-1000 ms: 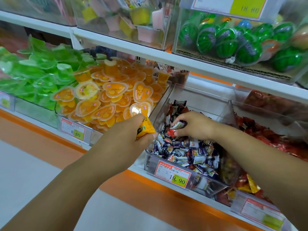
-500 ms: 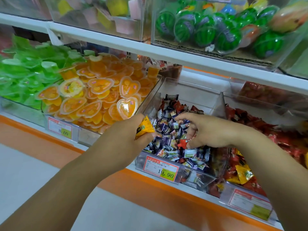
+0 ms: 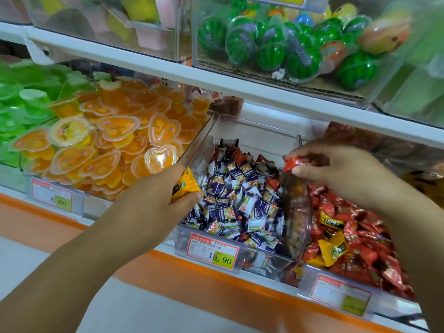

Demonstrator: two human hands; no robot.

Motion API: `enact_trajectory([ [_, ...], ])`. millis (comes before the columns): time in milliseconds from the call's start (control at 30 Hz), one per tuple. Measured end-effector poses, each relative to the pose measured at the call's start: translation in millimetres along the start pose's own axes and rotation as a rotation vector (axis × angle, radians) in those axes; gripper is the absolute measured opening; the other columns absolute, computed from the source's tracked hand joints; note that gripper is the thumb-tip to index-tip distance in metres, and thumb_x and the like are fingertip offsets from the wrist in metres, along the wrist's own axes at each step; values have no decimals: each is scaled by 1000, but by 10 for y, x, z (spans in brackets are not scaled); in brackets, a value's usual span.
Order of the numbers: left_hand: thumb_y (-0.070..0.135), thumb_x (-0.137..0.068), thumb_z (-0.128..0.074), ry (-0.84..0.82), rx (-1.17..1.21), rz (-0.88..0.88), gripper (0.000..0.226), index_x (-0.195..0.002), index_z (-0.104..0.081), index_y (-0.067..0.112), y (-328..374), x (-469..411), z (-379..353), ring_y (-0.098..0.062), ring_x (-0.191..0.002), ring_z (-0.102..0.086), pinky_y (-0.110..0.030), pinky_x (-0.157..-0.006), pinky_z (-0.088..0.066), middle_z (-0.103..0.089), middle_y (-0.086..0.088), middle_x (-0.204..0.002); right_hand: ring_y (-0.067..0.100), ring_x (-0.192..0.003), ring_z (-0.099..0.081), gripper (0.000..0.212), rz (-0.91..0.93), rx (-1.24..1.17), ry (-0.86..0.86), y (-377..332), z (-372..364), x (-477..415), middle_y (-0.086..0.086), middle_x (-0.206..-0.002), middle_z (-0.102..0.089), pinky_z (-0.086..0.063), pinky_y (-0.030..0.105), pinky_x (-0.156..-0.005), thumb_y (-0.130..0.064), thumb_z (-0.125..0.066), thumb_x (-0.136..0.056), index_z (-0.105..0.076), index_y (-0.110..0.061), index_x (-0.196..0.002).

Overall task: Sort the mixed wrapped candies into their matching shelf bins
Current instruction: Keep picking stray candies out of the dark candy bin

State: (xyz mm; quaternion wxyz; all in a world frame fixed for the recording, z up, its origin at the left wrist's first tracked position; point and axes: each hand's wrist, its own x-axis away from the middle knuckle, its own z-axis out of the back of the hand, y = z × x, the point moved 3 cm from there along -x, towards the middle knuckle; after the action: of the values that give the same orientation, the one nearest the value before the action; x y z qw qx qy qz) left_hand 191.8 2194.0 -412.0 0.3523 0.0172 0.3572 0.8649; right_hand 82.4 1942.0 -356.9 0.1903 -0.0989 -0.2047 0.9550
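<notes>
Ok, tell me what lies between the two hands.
Head view: between left hand and right hand lies the heap of purple-and-white candies in the middle bin.

The lower shelf point(image 3: 216, 280), white with an orange band, carries four clear bins point(image 3: 264, 131) side by side. They hold green jelly cups point(image 3: 21, 109), orange heart-shaped jelly cups point(image 3: 115, 126), purple-and-white wrapped candies point(image 3: 240, 203), then red wrapped candies point(image 3: 355, 224) mixed with a few yellow ones point(image 3: 332, 249). The upper shelf point(image 3: 144, 66) bears a bin of watermelon-striped balls point(image 3: 264, 51) on cardboard point(image 3: 312, 85), and another bin, blurred, seemingly holding pink and yellow cups point(image 3: 149, 32).
</notes>
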Motion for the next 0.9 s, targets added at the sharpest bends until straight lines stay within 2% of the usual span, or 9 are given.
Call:
enact_trajectory([
  [100, 44, -88, -57, 22, -30, -22, 34, -71, -38, 21, 63, -9, -32, -8, -50, -45, -18, -50, -36, -43, -3, -53, 7, -92, -46, 24, -147, 108, 90, 383, 121, 80, -12, -108, -53, -28, 14, -65, -33, -65, -89, -63, -33, -113],
  [200, 44, -88, -58, 19, -19, -31, 36, -70, -38, 18, 139, 8, -74, -7, -50, -44, -18, -52, -36, -41, -3, -53, 13, -104, -52, 29, -237, 175, 54, 763, 15, 139, -2, -124, -59, -31, 17, -77, -31, -68, -87, -66, -25, -115],
  [333, 41, -89, -58, 13, -1, -35, 37, -70, -36, 18, 230, 45, -93, -2, -50, -44, -12, -53, -37, -38, -2, -53, 15, -105, -54, 34, -264, 137, -9, 926, -96, 215, 2, -125, -57, -34, 19, -81, -33, -71, -84, -66, -28, -117],
  [433, 40, -90, -58, 2, 14, -21, 38, -69, -35, 18, 257, 68, -83, -3, -48, -42, -13, -52, -36, -36, 0, -54, 11, -95, -53, 42, -224, 129, 7, 812, -16, 232, 0, -119, -57, -36, 21, -78, -41, -71, -82, -61, -35, -122],
  [567, 44, -89, -55, -1, -6, 13, 31, -78, -41, 19, 160, 76, -20, -9, -47, -40, -22, -46, -33, -40, -1, -56, 10, -94, -53, 24, -18, 113, 177, 342, 8, 98, -3, -115, -62, -31, 14, -72, -27, -61, -93, -65, -30, -116],
  [633, 44, -88, -53, 4, -17, 26, 29, -78, -41, 19, 113, 79, 22, -10, -46, -37, -23, -45, -29, -39, 1, -55, 8, -97, -52, 23, 98, 123, 103, 65, -118, -109, -5, -117, -60, -29, 12, -73, -23, -55, -96, -67, -28, -115],
  [700, 42, -87, -53, 6, 9, 25, 30, -73, -38, 20, 74, 79, 49, -9, -47, -39, -21, -46, -32, -41, 3, -52, 12, -109, -53, 27, 155, 186, -49, -121, -302, -415, -3, -127, -57, -32, 14, -79, -20, -48, -99, -64, -25, -121],
  [800, 41, -87, -56, 1, 54, 36, 33, -69, -36, 22, 6, 65, 55, -8, -47, -40, -18, -50, -35, -47, 12, -53, 20, -123, -49, 35, 69, 264, -224, -187, -568, -905, 4, -140, -51, -39, 23, -92, -13, -39, -102, -56, -19, -132],
  [900, 41, -88, -56, 8, 63, 43, 33, -70, -38, 21, -39, 37, 53, -8, -48, -42, -18, -51, -37, -49, 13, -57, 27, -117, -53, 34, 24, 280, -261, -184, -782, -1202, 11, -134, -54, -44, 33, -96, -27, -46, -101, -57, -9, -128],
])
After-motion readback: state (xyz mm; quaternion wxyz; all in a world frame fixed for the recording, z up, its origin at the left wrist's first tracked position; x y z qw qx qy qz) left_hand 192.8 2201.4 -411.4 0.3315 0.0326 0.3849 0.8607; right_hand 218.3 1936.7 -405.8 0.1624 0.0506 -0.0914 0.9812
